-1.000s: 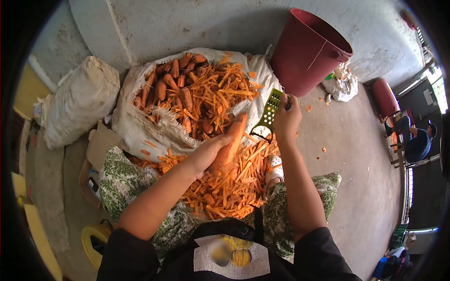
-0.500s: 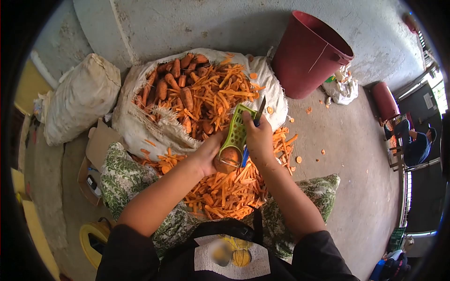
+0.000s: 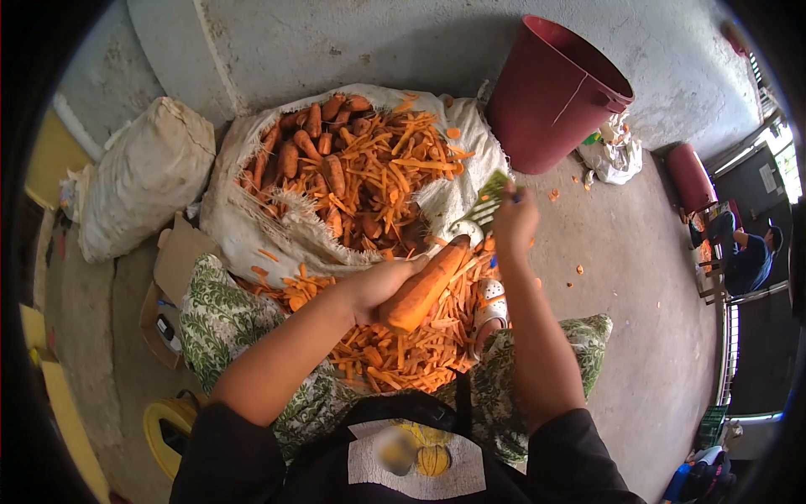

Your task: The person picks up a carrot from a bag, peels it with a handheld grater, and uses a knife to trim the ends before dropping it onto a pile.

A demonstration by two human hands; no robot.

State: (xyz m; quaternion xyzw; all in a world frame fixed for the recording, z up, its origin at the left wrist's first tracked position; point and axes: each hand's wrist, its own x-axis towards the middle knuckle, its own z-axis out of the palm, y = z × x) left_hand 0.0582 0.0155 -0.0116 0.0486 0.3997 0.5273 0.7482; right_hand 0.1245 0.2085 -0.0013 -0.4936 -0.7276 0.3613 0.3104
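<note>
My left hand (image 3: pixel 376 290) is wrapped round a large carrot (image 3: pixel 424 290) whose near side is peeled bright orange, while its far tip stays dark. Up and to the right of it, my right hand (image 3: pixel 514 223) grips a green peeler (image 3: pixel 489 200), slightly blurred and apart from the carrot. A bit of blue shows at this hand; the knife seen there earlier cannot be made out clearly. Beneath both hands lies a heap of orange peelings (image 3: pixel 403 353). Just beyond them, an open white sack (image 3: pixel 252 227) holds whole unpeeled carrots (image 3: pixel 290 160) and more peel strips.
A tall red bin (image 3: pixel 546 109) stands against the wall at the back right. To the left are a full white sack (image 3: pixel 147 181) and a cardboard box (image 3: pixel 180 256). A white clog (image 3: pixel 490 304) sits beside the peelings. Another person (image 3: pixel 751 260) sits far right.
My right hand has swung right and up with the peeler, away from the carrot. In my left hand the carrot now lies slanted, its peeled length showing.
</note>
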